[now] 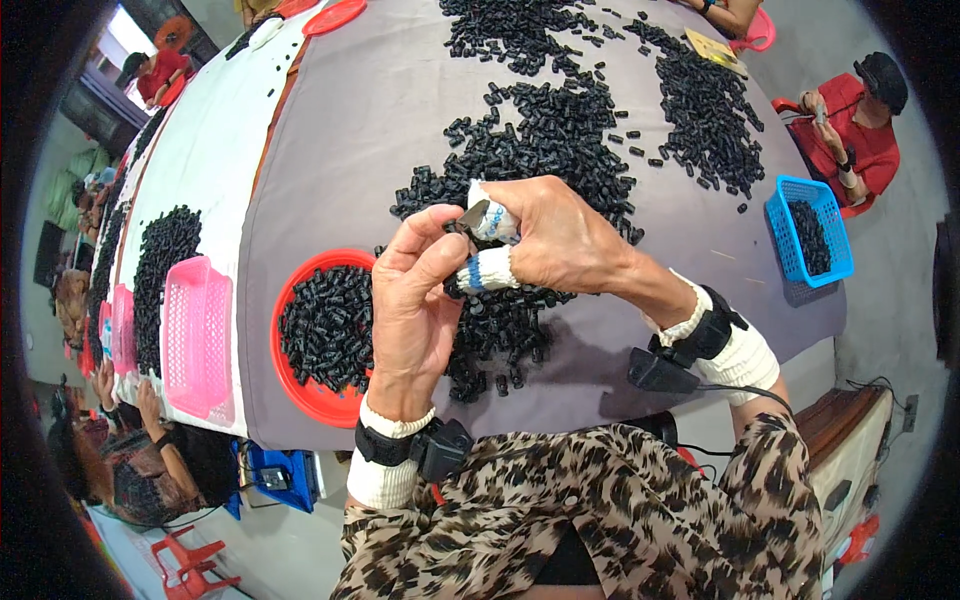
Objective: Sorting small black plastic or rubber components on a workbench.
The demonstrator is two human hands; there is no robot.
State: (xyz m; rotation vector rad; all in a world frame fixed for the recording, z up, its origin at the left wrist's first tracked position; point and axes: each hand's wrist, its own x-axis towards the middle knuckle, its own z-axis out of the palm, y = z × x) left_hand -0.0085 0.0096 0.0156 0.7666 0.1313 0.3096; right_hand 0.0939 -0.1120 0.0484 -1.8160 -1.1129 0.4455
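My left hand (412,305) is closed in a pinch, its thumb and forefinger on a small black plastic part (455,229) that is mostly hidden. Right against it, my right hand (570,238) is curled shut, with white wrapping on the thumb and a white-and-blue wrap on a finger. A thin grey metal blade (474,213) juts from the right thumb's grip toward the black part. Beneath both hands lies a big heap of similar black parts (540,135). A round red basin (285,375) full of these parts stands beside my left hand.
The grey-covered table (340,150) also bears another black heap (705,130) and a blue basket (842,262) at right. A pink basket (200,390) sits on the white cloth at left. Across to the right, a person in red (860,125) works; others sit along the left.
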